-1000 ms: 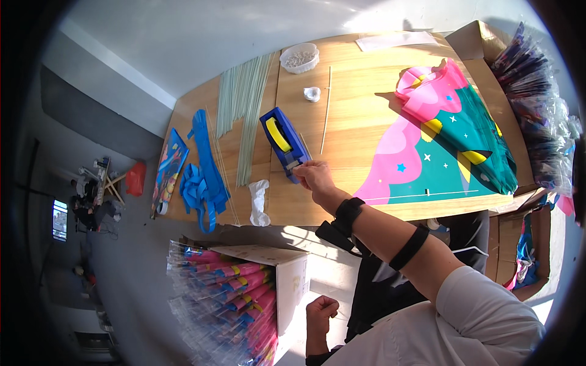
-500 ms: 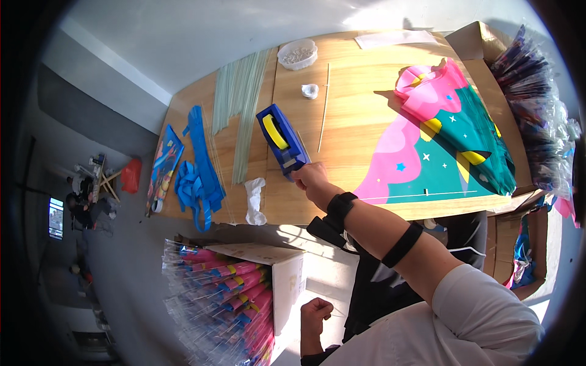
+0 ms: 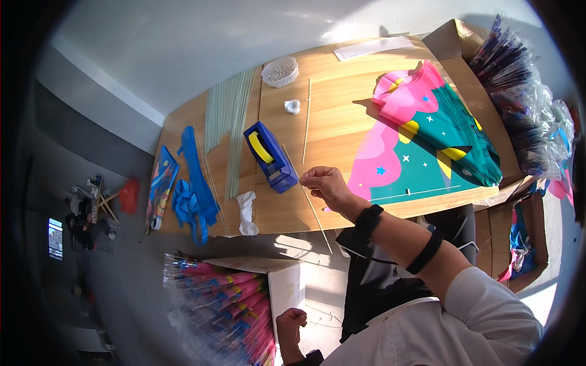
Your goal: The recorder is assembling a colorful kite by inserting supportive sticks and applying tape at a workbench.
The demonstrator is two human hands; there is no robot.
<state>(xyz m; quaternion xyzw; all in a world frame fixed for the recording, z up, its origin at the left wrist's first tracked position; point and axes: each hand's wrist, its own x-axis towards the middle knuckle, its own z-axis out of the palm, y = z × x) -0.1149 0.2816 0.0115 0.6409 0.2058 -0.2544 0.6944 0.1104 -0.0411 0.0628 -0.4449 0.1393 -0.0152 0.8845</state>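
Note:
My right hand (image 3: pixel 328 184) is over the front part of the table, its thumb and fingers pinched on a thin pale stick (image 3: pixel 314 213). The stick slants past the tape dispenser, and its near end sticks out beyond the table edge. Just left of those fingertips stands the blue tape dispenser (image 3: pixel 282 177) with a yellow core. Low in the picture, away from the table, my left hand (image 3: pixel 290 326) is curled closed, with nothing showing in it. A pink and green printed fabric (image 3: pixel 390 161) with stars lies right of my right hand, partly bunched up.
Another thin stick (image 3: pixel 306 122), a bowl of small pieces (image 3: pixel 281 72) and many pale rods (image 3: pixel 229 113) lie farther back. Blue strips (image 3: pixel 198 177) and crumpled white paper (image 3: pixel 246 213) are at left. Below the table, a carton (image 3: pixel 287 299) stands by wrapped pink bundles (image 3: pixel 244 305).
My right hand has come away from the dispenser's near end, slightly to the right. The thin stick now runs out past the table edge at its fingertips. The view has shifted a little.

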